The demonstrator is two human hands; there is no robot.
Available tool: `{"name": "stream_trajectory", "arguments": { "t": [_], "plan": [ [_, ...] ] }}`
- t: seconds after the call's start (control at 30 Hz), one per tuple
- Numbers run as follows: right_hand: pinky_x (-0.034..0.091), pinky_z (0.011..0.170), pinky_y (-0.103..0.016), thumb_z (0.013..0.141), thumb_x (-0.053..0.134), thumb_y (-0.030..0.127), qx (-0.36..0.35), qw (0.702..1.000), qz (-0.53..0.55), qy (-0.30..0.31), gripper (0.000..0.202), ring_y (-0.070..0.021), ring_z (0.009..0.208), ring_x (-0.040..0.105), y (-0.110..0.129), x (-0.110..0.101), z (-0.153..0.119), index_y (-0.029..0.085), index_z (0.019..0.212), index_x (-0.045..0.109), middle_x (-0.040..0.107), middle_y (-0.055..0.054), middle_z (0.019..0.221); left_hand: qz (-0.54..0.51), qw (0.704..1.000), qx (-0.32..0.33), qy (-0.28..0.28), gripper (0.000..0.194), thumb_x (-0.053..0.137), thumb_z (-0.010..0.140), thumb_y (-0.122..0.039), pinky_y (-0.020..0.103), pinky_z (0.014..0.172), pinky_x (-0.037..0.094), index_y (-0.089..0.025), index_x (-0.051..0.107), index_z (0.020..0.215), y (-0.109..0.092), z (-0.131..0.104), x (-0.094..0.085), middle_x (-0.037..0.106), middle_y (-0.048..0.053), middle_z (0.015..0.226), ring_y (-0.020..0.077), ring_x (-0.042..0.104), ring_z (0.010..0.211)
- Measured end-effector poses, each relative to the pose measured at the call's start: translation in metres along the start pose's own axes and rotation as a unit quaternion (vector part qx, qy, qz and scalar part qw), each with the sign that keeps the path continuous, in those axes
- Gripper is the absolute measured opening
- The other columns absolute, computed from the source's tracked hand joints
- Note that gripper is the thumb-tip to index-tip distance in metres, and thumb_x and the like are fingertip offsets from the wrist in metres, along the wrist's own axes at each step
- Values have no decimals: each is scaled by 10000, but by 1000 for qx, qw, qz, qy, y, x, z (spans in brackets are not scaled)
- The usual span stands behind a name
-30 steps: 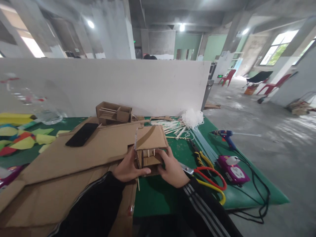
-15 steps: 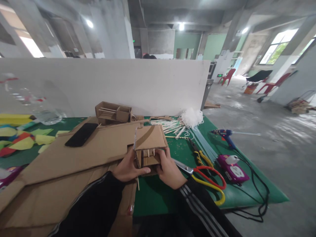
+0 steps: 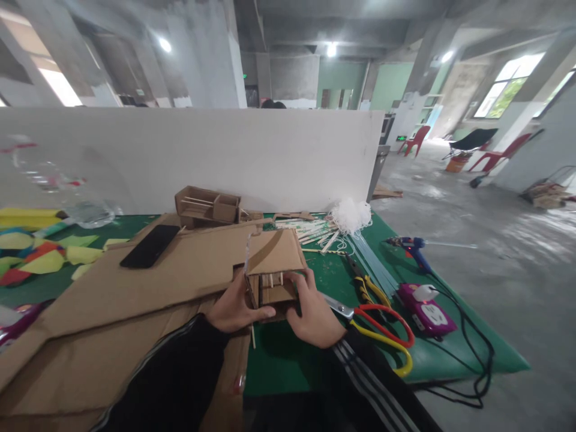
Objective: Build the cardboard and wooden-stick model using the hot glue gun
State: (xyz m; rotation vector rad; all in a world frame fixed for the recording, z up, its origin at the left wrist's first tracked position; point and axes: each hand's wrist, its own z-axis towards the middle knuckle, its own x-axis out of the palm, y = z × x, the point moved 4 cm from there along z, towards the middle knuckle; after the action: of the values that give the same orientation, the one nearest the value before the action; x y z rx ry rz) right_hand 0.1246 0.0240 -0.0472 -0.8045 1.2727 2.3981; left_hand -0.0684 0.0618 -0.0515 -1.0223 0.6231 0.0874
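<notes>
- Centre of the action: the left hand [image 3: 233, 305] is gripping the small cardboard box [image 3: 276, 253] by its left side, its thumb lying across the lower front.
- The right hand [image 3: 315, 312] is clasping the right side, fingertips curling at the open front.
- That box is sitting between both hands, over the green table [image 3: 285, 363] by the cardboard sheets [image 3: 189, 279] — whether it is touching down, I cannot tell.
- Pale sticks [image 3: 270, 280] are showing inside!
- Scissors [image 3: 360, 312] are lying just beside the right hand, pliers [image 3: 361, 289] behind them.
- Farther back — a second cardboard box [image 3: 225, 210] is standing near the white partition [image 3: 252, 153].
</notes>
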Motion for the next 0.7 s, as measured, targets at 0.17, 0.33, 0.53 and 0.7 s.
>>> {"name": "stream_trajectory", "arguments": {
  "t": [0.17,0.33,0.53,0.7],
  "plan": [
    [426,1094,-446,839,583,138,-22,994,63,-85,445,-278,1290,466,16,-24,8,191,1275,513,479,-141,1333,-2,1000,-3,1,945,829,728,-431,558,1167,365,-236,333,1509,0,0,1,632,134,1315,348,563,1294],
    [509,952,-345,934,599,318,-15,973,225,-47,223,-230,1074,650,26,-24,39,196,1107,670,713,-78,1099,-22,1000,-2,10,897,832,725,-393,529,1143,412,-229,369,1476,-10,2,1,552,149,1427,343,534,1329],
    [561,834,-325,827,736,379,59,934,353,25,315,-232,946,704,16,-10,62,171,1063,712,770,-44,958,-27,999,-28,-2,859,847,703,-417,541,1069,484,-211,407,1411,0,-1,1,601,147,1329,346,568,1275],
    [568,818,-319,810,745,371,57,928,366,35,232,-225,906,719,12,-10,64,191,957,748,783,-33,961,-50,999,-16,-9,874,848,703,-416,547,1095,457,-229,382,1418,3,-2,4,588,137,1325,339,577,1263]
  ]
}}
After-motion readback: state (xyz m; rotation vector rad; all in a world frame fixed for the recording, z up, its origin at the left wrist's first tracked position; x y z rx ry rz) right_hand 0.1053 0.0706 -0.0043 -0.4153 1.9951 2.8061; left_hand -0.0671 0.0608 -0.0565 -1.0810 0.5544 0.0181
